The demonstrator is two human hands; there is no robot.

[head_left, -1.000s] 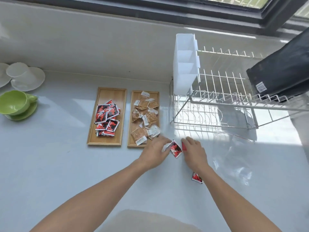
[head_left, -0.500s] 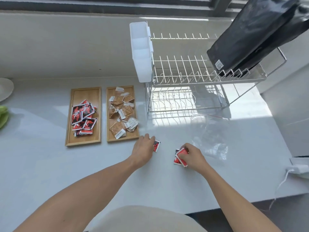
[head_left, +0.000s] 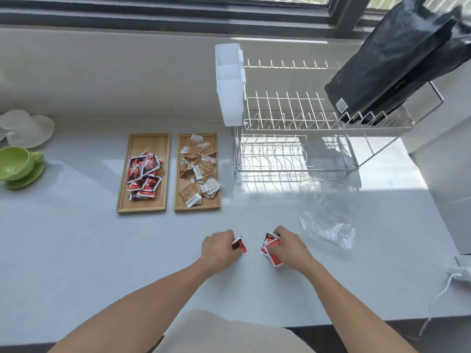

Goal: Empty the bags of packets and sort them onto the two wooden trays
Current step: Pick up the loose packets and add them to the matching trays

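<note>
Since a moment ago, loose red packets are being gathered: one is being pinched in the left hand (head_left: 219,249), several (head_left: 270,248) clutched in the right hand (head_left: 290,248); both trays (head_left: 142,209) ahead-left are being filled, the empty clear bag (head_left: 328,220) beside the right hand.

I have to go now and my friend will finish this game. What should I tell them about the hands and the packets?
Left hand: closed on one red-and-black packet.
Right hand: closed on a few red packets.
Left tray holds the pile of red-and-black packets; right tray holds the brown and white packets.
The clear bag lies flat on the counter by the dish rack and looks emptied.
Done: almost everything sorted.
Left: put the held red packets on the left tray.
</note>
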